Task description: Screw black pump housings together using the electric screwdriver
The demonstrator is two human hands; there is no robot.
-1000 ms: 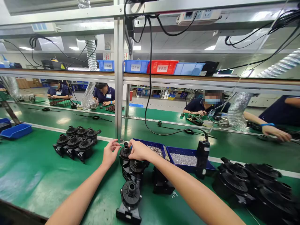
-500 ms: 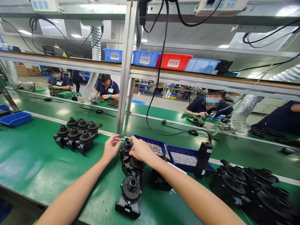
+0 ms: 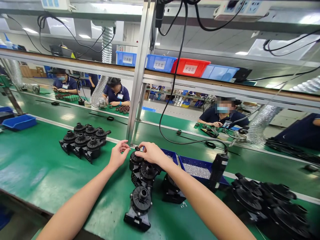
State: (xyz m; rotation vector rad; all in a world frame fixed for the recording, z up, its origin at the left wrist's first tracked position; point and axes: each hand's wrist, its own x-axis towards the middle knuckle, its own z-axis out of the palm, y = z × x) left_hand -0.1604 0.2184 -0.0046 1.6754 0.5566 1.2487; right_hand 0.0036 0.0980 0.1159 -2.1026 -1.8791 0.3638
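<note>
My right hand reaches over the rearmost black pump, its fingers closed at the upper edge. Whatever it pinches there is hidden. Just left of that pump hovers my left hand, thumb and fingertips brought together; anything between them is too small to make out. In front of the rearmost pump stand a second black pump and a third black pump nearest me, all with round ribbed covers and central spouts. Another black unit sits partly behind my right forearm.
Blue bins of small metal parts lie behind my right arm. A black electric screwdriver hangs on a cable. More pumps stand left and right. A metal post rises behind my hands. Loose screws lie nearby.
The view has shifted slightly. My right hand's fingers have moved over the top of the rearmost pump, covering more of its spout. My left hand stays beside it, nearly still.
</note>
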